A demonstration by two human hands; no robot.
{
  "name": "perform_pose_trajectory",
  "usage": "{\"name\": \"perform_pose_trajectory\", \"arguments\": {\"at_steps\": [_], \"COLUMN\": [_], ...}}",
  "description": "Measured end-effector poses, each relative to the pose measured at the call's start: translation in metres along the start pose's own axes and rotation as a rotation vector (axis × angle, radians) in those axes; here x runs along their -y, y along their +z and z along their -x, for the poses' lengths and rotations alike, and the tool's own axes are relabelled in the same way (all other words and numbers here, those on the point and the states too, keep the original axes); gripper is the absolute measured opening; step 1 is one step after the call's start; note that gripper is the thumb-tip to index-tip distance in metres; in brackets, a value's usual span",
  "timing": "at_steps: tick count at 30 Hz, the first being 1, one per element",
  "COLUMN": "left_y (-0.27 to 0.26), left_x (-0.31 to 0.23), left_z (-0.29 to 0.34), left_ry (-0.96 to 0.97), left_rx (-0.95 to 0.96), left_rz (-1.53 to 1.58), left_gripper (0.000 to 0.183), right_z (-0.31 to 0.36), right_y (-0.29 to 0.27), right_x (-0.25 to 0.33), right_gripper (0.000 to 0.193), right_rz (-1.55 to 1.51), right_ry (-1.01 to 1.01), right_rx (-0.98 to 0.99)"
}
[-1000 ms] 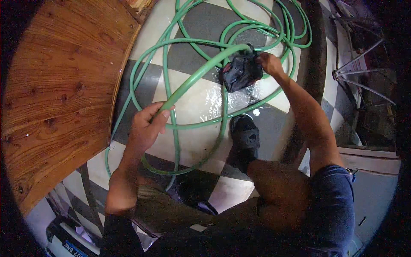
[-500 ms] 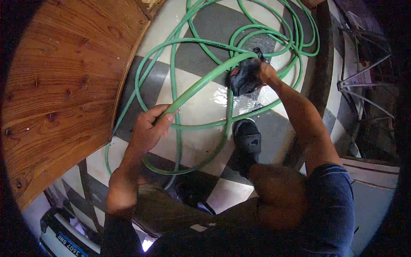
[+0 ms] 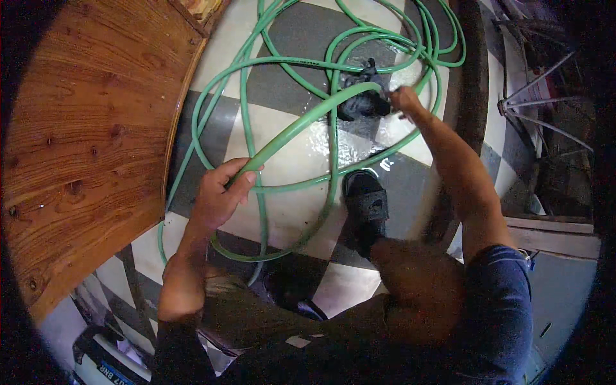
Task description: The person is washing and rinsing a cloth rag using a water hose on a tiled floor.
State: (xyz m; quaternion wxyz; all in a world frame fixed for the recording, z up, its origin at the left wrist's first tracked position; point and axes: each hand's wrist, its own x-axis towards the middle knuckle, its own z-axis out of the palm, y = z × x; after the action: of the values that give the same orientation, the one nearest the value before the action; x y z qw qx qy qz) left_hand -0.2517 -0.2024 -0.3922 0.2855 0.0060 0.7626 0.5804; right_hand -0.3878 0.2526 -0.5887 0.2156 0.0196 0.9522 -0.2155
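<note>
Over the chequered floor [image 3: 292, 165], in my head view, the left hand [image 3: 218, 199] shows toward the floor's left edge, near the wooden panel [image 3: 96, 141]. I see its fingers and thumb closed around the green hose [image 3: 289, 135]; the held stretch arches toward the far right corner and bends down over a crumpled black item [image 3: 366, 106]. That item is toward the floor's right edge, with wet, shiny tile around it; I can't tell whether any of it is lifted. The right hand [image 3: 405, 102] is at its right side, fingers curled in, but I can't make out whether they grip the item. More loops of the hose lie across the floor to its far edge. Nearer me, a black sandal [image 3: 366, 199] stands short of the dark ledge [image 3: 471, 77] along the right edge.
</note>
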Motion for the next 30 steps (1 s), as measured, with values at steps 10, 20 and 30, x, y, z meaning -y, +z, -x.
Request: {"name": "perform_pose_trajectory", "arguments": {"at_steps": [10,20,30], "left_y": [0.002,0.009,0.020], "left_x": [-0.012,-0.015,-0.017], "left_z": [0.012,0.007,0.005], "left_ry": [-0.062,-0.011,-0.015], "left_rx": [-0.069,-0.054,-0.040], "left_rz": [-0.050,0.013,0.013], "left_gripper": [0.022,0.021,0.021], "right_z": [0.041,-0.014,0.029], "right_y": [0.022,0.023,-0.085], "right_x": [0.046,-0.031,0.031], "right_gripper": [0.044,0.020,0.021], "right_rz": [0.223,-0.326,-1.099], "right_ry": [0.037,-0.093,0.160], "right_rx": [-0.088,-0.382,-0.444]}}
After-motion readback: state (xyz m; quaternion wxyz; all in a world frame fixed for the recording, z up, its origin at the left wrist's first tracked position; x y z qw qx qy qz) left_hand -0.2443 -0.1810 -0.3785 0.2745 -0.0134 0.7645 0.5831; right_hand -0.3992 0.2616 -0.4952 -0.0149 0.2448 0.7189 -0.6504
